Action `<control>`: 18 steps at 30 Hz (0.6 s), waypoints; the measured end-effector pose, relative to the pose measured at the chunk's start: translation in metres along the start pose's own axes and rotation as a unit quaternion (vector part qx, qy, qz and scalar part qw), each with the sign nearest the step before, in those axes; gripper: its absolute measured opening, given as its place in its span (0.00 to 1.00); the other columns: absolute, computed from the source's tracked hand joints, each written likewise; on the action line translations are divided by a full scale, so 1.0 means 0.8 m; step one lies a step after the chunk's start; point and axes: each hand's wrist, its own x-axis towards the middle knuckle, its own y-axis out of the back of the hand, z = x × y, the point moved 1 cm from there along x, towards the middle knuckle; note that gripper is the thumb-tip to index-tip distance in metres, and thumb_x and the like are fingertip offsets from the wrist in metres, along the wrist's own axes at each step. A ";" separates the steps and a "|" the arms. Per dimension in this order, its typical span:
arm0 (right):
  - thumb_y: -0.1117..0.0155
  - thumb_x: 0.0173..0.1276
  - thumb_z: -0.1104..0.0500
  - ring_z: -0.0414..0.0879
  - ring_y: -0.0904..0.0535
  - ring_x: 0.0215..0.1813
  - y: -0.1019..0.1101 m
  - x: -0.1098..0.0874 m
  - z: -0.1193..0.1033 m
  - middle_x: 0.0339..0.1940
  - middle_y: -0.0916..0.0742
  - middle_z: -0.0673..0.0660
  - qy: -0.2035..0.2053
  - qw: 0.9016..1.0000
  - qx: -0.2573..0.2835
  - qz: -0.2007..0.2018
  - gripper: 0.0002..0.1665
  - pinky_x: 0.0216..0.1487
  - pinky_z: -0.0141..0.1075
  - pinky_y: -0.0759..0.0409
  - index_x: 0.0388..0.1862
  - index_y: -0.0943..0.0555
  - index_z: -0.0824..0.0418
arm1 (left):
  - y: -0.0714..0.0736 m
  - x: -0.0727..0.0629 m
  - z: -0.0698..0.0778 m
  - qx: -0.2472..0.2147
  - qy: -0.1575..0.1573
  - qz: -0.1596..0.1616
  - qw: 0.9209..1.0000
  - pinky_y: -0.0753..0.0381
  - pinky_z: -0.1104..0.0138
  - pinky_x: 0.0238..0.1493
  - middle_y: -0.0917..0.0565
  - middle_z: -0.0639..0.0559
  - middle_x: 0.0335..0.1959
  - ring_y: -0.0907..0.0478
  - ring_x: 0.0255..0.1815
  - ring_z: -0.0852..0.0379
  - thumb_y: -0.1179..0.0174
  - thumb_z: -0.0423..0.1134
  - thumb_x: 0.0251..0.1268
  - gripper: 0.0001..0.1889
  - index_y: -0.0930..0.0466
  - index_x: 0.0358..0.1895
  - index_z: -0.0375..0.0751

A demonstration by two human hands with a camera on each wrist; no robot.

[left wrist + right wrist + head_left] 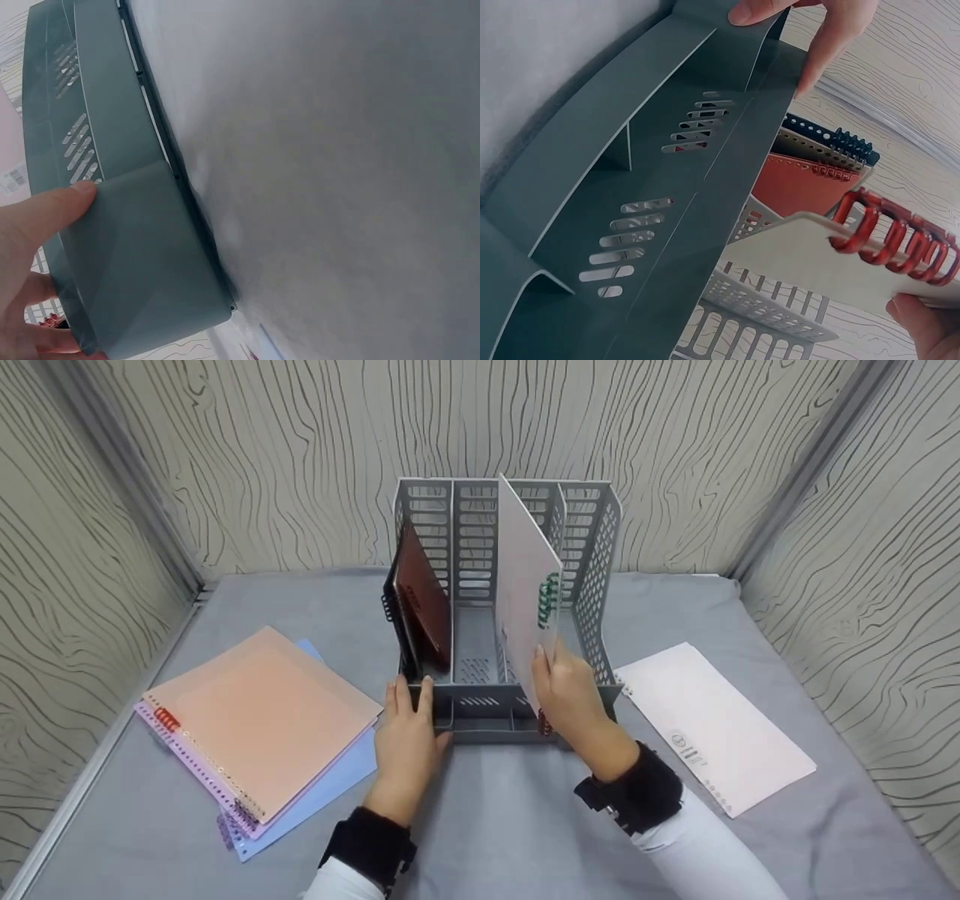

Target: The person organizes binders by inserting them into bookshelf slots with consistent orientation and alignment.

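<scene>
A grey file rack [487, 736] with upright dividers stands in front of me. My left hand [409, 742] grips its front left corner, the thumb [79, 196] on the front face and the fingers over the top edge. With my right hand [574, 694] I hold a pale pink loose-leaf notebook [521, 577] upright by its ringed edge, between green rings [550, 600] and red rings [900, 236]. It stands within the rack's outline, right of the middle, its lower front corner overlapping the front wall. A dark notebook [405, 634] and a reddish-brown notebook [424, 596] lean in the left compartment.
Left on the grey cloth, an orange notebook [262, 720] lies over a purple one [199, 772] and a blue one [315, 791]. Another pale pink notebook [720, 727] lies flat to the right. Wood-patterned panels [337, 457] enclose the table.
</scene>
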 end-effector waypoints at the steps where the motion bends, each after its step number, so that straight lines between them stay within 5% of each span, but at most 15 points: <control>1: 0.53 0.69 0.67 0.47 0.36 0.18 -0.001 0.001 0.000 0.16 0.33 0.52 -0.001 1.000 0.002 -0.001 0.07 0.16 0.44 0.30 0.38 0.31 0.73 | -0.001 0.000 0.000 -0.001 0.000 -0.002 1.000 0.18 0.54 0.37 0.39 0.30 0.65 0.41 0.67 0.37 0.27 0.53 0.42 0.45 0.35 0.67 0.42; 18: 0.52 0.68 0.66 0.55 0.23 0.22 -0.018 0.011 -0.003 0.24 0.19 0.68 0.006 1.000 0.003 0.017 0.13 0.20 0.49 0.24 0.45 0.29 0.76 | -0.006 -0.003 0.000 -0.020 0.002 -0.004 1.000 0.18 0.55 0.36 0.43 0.29 0.67 0.45 0.68 0.36 0.28 0.51 0.45 0.46 0.38 0.68 0.40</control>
